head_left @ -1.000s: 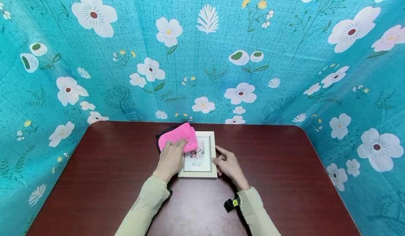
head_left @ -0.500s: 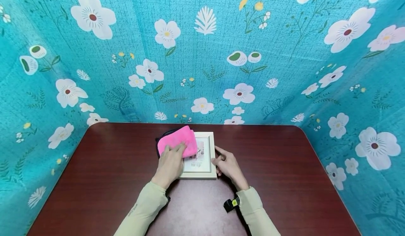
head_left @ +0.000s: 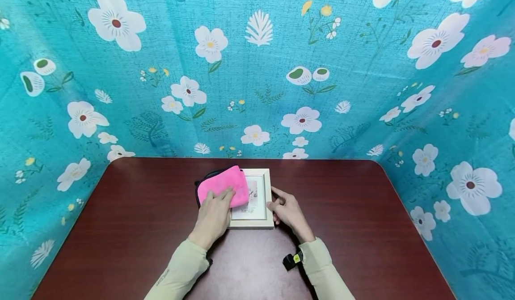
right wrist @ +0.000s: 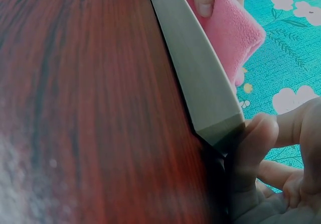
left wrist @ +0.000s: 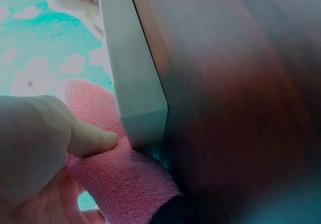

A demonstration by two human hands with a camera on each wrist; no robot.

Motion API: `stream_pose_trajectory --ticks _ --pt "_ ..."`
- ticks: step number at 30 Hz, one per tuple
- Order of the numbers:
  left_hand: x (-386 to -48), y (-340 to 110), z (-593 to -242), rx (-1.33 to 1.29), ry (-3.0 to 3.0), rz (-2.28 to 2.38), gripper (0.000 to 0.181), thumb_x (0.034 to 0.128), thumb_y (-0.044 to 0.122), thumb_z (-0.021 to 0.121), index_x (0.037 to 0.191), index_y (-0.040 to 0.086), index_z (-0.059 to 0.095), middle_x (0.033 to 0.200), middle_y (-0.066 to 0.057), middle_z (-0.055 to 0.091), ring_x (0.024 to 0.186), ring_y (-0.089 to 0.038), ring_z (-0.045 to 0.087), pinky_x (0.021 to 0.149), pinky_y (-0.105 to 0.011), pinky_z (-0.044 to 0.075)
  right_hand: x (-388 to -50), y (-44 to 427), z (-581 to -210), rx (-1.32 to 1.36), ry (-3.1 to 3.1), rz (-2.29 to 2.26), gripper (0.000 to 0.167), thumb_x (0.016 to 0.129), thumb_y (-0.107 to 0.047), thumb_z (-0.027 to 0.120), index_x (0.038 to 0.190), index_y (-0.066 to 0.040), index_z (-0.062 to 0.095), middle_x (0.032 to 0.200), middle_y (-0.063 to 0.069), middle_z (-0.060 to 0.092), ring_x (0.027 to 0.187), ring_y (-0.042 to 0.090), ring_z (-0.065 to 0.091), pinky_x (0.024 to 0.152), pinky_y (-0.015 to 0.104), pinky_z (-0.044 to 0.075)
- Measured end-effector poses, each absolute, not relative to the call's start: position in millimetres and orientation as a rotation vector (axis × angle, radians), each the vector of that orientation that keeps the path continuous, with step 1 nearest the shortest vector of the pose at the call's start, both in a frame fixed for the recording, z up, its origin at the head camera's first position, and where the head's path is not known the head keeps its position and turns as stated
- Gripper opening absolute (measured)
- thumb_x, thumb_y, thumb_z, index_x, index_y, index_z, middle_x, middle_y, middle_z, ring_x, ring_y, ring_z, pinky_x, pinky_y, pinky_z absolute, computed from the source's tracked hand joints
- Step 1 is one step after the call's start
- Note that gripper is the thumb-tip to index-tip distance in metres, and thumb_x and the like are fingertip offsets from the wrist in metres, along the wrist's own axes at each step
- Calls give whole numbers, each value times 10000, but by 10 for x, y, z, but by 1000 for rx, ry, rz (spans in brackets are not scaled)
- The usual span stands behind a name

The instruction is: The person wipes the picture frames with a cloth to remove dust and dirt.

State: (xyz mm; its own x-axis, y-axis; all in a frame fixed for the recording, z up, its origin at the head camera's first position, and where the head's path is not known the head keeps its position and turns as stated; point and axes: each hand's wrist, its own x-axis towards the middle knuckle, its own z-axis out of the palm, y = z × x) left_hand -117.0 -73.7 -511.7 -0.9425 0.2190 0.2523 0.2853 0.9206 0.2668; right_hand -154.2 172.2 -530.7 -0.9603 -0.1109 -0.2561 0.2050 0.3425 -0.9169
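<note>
A pale picture frame [head_left: 251, 223] lies on the dark red-brown table, a blossom picture and lettering behind its front. A folded pink terry cloth [head_left: 221, 181] with a black edge covers the frame's upper left part. My left hand [head_left: 213, 215] holds this cloth against the frame, fingers spread over it; in the left wrist view its thumb [left wrist: 95, 138] presses the cloth near a frame corner. My right hand [head_left: 289, 210] grips the frame's right side, thumb at its edge and index finger stretched along the side. The cloth's underside is hidden.
The table [head_left: 141, 219] reaches out on both sides of the frame. Behind it and at both sides hangs a turquoise flowered curtain [head_left: 241, 90]. A black strap device with a yellow tag [head_left: 293, 259] sits at the right wrist.
The left hand has slid the pink cloth down the frame's front, toward the person. The right hand keeps its grip on the frame. The head view has shifted slightly.
</note>
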Motion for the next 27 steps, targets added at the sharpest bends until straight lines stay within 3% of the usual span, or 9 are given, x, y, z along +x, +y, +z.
stream_pose_trajectory --ticks 9,17,27 --pt "-1051 -765 -5117 -433 -2847 -452 474 917 11 714 1384 90 702 1451 -87 689 879 -320 592 721 -395 514 -1533 1728 -5321 94 2321 -1687 647 956 -96 725 1575 -125 539 657 48 590 484 147 559 481 285 508" --pt "-929 -769 -5092 -468 -2800 -482 525 860 27 799 1372 93 701 1427 -81 703 812 -310 566 680 -411 510 -1553 1741 -5312 102 2332 -1664 654 957 -121 728 1581 -137 534 643 26 575 484 152 559 475 282 508" --pt "-783 -832 -5096 -494 -2813 -469 516 886 -6 757 1387 105 700 1440 -65 698 884 -292 580 707 -376 514 -1545 1726 -5320 81 2339 -1659 640 969 -116 719 1581 -139 533 654 51 592 475 149 566 486 299 518"
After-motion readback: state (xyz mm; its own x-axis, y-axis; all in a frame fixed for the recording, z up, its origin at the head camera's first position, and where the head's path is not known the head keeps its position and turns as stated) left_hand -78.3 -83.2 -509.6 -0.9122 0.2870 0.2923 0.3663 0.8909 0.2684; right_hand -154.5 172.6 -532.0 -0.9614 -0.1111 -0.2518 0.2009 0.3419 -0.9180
